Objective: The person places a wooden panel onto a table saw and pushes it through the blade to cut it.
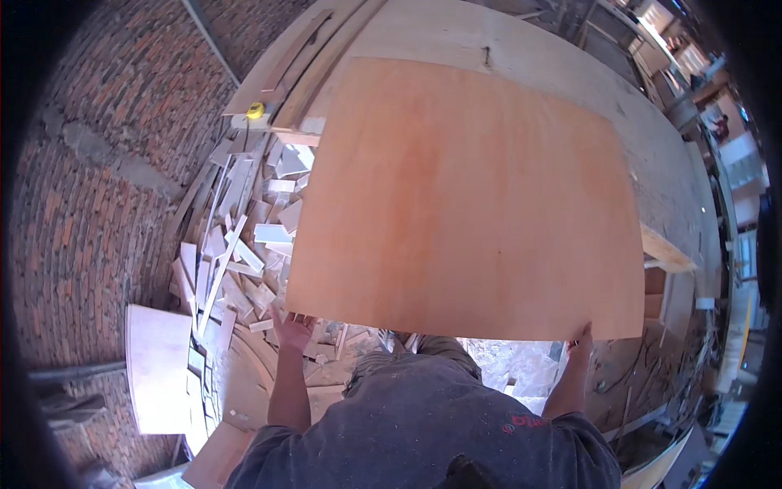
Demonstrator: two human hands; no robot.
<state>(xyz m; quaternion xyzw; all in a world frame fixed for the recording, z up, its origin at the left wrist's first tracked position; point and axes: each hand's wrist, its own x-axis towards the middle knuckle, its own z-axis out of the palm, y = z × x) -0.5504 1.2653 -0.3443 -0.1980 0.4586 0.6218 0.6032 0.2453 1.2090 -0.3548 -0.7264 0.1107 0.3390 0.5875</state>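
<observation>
A large orange-brown plywood sheet (472,204) lies in front of me, its far part over a pale worktable (652,179) and its near edge reaching out toward my body. At the near left corner is my left hand (295,332), the fingers under the edge and the thumb sticking out beside the corner. Close to the near right corner, my right hand (580,342) grips the same edge with its thumb at the top; its other fingers are mostly hidden beneath the wood.
Wood offcuts (244,244) are heaped on the floor at the left, beside a brick wall (90,236). A yellow tape measure (255,111) rests near long boards (318,73) at the far left. A pale panel (163,367) leans by the wall. A wooden beam (668,251) juts out at the right.
</observation>
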